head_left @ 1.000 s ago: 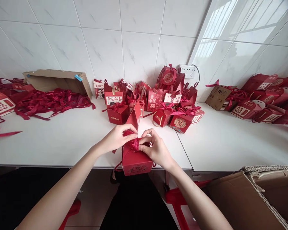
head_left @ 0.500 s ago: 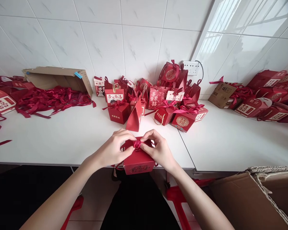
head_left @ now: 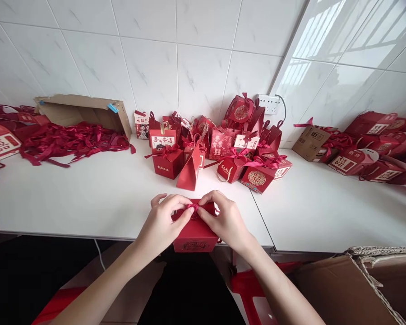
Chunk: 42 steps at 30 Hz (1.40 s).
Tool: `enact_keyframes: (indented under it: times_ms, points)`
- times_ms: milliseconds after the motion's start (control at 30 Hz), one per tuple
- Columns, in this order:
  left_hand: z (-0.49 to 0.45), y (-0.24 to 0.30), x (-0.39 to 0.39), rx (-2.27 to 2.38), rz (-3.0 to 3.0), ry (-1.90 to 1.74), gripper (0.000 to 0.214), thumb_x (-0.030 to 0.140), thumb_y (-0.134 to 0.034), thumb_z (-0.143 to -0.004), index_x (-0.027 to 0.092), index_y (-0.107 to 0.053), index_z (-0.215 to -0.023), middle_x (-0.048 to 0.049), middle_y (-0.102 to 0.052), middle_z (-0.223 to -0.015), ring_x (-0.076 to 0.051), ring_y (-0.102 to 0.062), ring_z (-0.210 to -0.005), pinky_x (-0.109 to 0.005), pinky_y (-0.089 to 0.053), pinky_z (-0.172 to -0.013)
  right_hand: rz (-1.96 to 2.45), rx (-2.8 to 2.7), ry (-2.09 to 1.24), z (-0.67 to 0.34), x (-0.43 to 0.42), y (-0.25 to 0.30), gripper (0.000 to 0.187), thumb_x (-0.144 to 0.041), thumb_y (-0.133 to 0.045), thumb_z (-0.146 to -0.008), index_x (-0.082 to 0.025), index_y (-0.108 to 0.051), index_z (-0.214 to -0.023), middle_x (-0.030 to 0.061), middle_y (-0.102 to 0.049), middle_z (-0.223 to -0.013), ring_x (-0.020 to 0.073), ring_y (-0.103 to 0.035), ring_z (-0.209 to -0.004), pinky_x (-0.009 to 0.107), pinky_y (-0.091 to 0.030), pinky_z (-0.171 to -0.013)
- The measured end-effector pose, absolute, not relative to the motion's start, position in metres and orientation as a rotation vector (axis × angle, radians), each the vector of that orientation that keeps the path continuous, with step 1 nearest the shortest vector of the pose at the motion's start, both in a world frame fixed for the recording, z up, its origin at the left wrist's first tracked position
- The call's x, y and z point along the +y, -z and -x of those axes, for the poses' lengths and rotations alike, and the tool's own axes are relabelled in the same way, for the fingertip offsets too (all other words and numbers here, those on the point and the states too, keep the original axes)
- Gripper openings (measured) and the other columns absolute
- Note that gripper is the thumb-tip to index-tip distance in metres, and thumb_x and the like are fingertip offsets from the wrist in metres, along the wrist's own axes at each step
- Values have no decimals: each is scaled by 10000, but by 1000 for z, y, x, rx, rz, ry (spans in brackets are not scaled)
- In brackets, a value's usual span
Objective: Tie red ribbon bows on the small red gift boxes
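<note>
Red gift box at the near edge of the counter, printed front facing the viewer, top toward the wall; lower in frame than half a second ago. Ribbon knot on top, now smaller and tighter. Left hand and right hand both pinching the ribbon at that knot, fingers closer together than before. Behind the box, a cluster of finished red boxes bearing Chinese characters, too small to read. Left of the box, loose ribbons spilling from a tipped cardboard carton.
</note>
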<state>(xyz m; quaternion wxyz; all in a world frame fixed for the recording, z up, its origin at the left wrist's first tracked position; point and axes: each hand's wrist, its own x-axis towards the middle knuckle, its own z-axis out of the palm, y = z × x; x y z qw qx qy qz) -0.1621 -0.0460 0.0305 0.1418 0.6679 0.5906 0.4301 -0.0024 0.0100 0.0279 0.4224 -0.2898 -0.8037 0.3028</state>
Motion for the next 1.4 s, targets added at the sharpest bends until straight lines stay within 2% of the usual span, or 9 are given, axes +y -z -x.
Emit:
enact_keyframes:
  times_ms: [100,200,467,700,967,1167,1300,1400]
  points:
    - [157,-26,-46,1659,-1754,-1328,163,332,-518,-839,198,-612,-832,-37,-699,-838,-191,-663,-810,-314,-512,-779,712,-2043,-694,1,9,-30,63,-159,-570,-818,-208,-545,-787,10,-624,-787,155,-594,-769,272,-481,-705]
    - [155,-25,-44,1549,-1625,-1334,174,333,-506,-851,185,-593,-830,-29,-682,-781,-167,-647,-736,-272,-517,-692,721,-2046,-724,-1,11,-29,58,-179,-575,-839,-207,-552,-794,6,-630,-792,150,-601,-767,265,-482,-709]
    - [162,-25,-32,1321,-1516,-1190,184,358,-538,-833,176,-555,-849,-29,-658,-840,-168,-630,-815,-253,-488,-711,721,-2071,-704,-5,16,-30,65,-155,-575,-841,-199,-562,-794,8,-623,-771,147,-597,-742,266,-481,-698]
    - [162,-31,-31,1302,-1479,-1149,180,357,-571,-806,180,-536,-807,2,-621,-766,-150,-609,-755,-237,-457,-666,703,-2096,-624,-8,14,-31,75,-139,-577,-841,-195,-558,-795,9,-619,-777,147,-582,-758,261,-478,-699]
    - [162,-31,-29,1315,-1460,-1134,237,414,-604,-792,183,-547,-796,-10,-659,-753,-164,-626,-722,-251,-463,-636,646,-2101,-605,-13,19,-27,66,-142,-578,-850,-200,-556,-827,10,-618,-784,151,-590,-761,274,-491,-717]
    - [162,-32,-29,1330,-1438,-1170,249,417,-610,-779,173,-560,-772,-9,-634,-748,-147,-602,-684,-240,-453,-611,588,-2126,-373,-24,8,-31,48,-174,-553,-869,-197,-593,-885,100,-547,-1063,204,-567,-1004,337,-503,-795]
    - [162,-31,-30,1293,-1403,-1179,258,416,-614,-770,163,-562,-764,-30,-648,-781,-157,-608,-696,-245,-455,-602,610,-2258,-196,-24,1,-33,71,-227,-557,-879,-200,-617,-907,111,-549,-1071,226,-557,-985,393,-498,-799]
    - [164,-31,-30,1281,-1412,-1152,263,422,-600,-783,164,-553,-765,-33,-649,-774,-161,-610,-697,-249,-457,-598,615,-2260,-161,-22,3,-31,90,-227,-544,-891,-188,-624,-901,112,-569,-1055,218,-561,-956,384,-493,-790]
